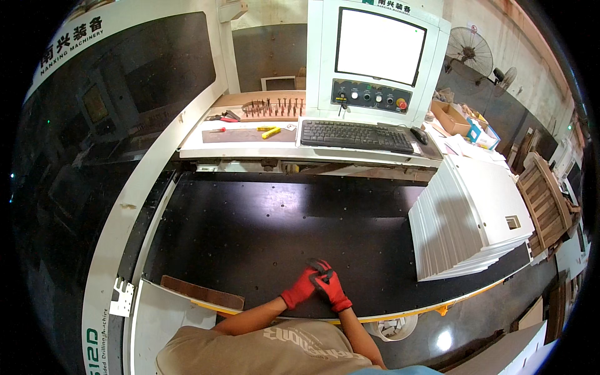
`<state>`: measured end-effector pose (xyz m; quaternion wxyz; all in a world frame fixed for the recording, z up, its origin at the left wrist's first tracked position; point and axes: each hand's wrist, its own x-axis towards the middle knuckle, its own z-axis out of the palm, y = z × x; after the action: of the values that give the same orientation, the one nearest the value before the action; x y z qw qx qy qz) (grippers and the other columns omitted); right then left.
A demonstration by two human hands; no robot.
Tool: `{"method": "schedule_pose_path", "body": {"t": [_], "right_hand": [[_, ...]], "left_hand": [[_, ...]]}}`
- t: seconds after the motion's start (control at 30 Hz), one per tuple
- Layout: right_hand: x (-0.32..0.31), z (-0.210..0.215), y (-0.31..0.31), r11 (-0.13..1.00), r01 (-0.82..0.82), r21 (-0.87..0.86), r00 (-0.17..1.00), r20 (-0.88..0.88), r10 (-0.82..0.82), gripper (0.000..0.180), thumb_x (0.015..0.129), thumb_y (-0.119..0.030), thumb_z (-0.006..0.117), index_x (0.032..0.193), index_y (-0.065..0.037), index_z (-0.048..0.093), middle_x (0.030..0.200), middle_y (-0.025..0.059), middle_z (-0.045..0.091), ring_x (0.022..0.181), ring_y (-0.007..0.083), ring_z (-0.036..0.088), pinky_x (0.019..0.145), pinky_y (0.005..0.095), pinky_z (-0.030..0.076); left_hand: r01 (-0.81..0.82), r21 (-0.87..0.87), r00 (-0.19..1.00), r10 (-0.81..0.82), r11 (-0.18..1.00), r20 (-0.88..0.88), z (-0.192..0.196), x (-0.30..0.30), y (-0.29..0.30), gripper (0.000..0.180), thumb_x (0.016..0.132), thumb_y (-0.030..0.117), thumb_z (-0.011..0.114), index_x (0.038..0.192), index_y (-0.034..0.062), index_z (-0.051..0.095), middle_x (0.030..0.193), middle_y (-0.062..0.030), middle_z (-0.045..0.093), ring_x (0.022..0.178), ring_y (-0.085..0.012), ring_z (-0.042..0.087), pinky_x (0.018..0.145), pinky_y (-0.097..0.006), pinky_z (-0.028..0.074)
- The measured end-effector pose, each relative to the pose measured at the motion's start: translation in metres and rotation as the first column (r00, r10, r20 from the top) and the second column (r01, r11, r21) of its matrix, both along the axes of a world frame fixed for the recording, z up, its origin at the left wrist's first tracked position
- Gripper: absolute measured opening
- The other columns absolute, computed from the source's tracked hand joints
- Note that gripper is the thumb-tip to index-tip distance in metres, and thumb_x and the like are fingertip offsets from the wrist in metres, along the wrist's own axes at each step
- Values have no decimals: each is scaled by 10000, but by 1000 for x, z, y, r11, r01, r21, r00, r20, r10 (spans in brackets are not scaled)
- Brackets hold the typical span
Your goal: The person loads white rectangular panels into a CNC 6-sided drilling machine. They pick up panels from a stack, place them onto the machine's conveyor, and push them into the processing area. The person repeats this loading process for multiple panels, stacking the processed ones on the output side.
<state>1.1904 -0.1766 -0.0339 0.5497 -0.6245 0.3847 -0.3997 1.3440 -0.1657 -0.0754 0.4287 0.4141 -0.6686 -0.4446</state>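
Observation:
My left hand (301, 287) and my right hand (332, 287) wear red work gloves with black fingers. They meet in front of me, fingers curled against each other, over the near edge of the black panel bed (250, 231) of a machine. Between them I make out no object. To the right on the bed stands a tall stack of white boards (444, 225), well apart from both hands. The top board has a small rectangular cutout. A brown strip of board (203, 293) lies at the bed's near left edge.
Behind the bed stand a keyboard (356, 135), mouse (419, 134) and control panel (371, 95) under a bright screen (381, 47). Drill bits (272, 107) and yellow-handled tools (270, 132) lie left of it. Below the front edge sits a white bucket of offcuts (409, 326). A machine cover (125, 94) rises at left.

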Motion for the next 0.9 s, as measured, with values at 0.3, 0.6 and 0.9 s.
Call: {"method": "schedule_pose_path", "body": {"t": [0.3,0.6,0.9], "right_hand": [[-3,7,6,999,-10,42,995,103,6,539,870,-233,750,1360,-25,667,1476,229,593,1382,381,546,1148,416,417],[-8,-17,-6,992,-110,-58,992,57,114,820,900,-178,809,1588,0,400,1528,95,580,1067,137,665,909,301,552],[-9,-4,6,998,-45,33,990,138,41,484,916,-229,752,1351,-28,688,1538,163,552,1382,293,543,1116,384,434]], "left_hand": [[-129,-108,991,132,986,26,-17,-4,3,255,978,222,686,1154,42,725,1199,-168,705,1107,-332,653,973,-437,484],[-64,-57,996,61,996,-64,16,-8,2,232,946,148,713,1157,51,715,1235,-152,707,1184,-342,644,1017,-440,506],[-171,-40,985,172,984,23,-23,-9,3,214,977,151,674,1164,47,694,1268,-145,668,1204,-325,613,1065,-421,467]]}}
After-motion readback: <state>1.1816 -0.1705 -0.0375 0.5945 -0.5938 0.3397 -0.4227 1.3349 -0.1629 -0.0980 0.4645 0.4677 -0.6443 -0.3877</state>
